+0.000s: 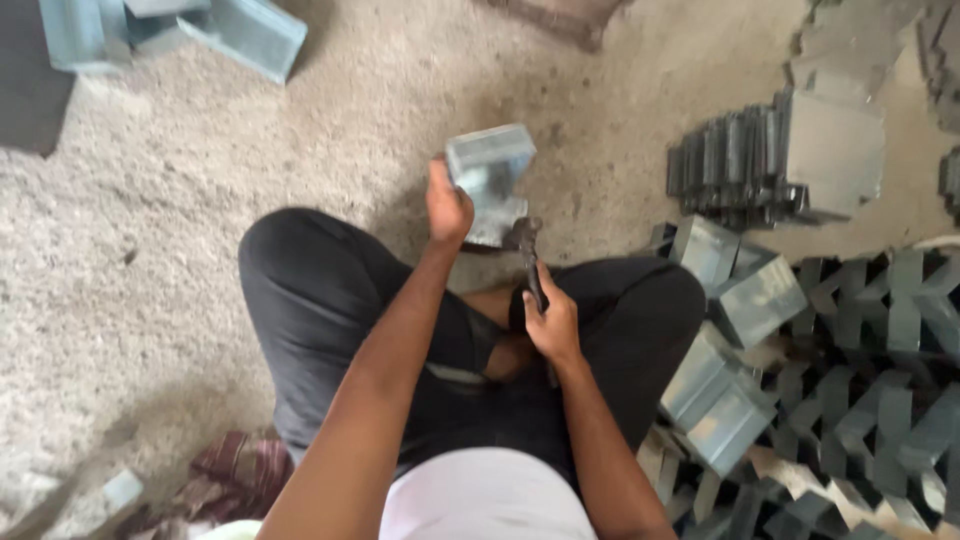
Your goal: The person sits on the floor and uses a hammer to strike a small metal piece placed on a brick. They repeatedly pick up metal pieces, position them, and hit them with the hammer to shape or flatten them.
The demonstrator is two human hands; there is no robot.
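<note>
The left hand (447,208) grips a folded metal box (490,178), the right hand (551,322) clasps a hammer (528,260) against it; finished boxes (735,290) sit right, flat blanks (880,400) remaining beyond.

A: State the material of the folded box (489,170) in the left hand (447,208).
B: Thin sheet metal, grey, smooth, with a dull sheen.
A: And the hammer (527,255) in the right hand (553,322)?
B: Dark metal, matt, worn.
A: The floor (150,250)?
B: Rough, gritty concrete, matt.
A: The flat cut blanks (880,340) and stacked pieces (730,165)?
B: Same grey sheet metal, smooth, faintly reflective.
A: Textiles?
B: Trousers (300,290), black matt cloth; rag (235,475), striped woven cloth.
</note>
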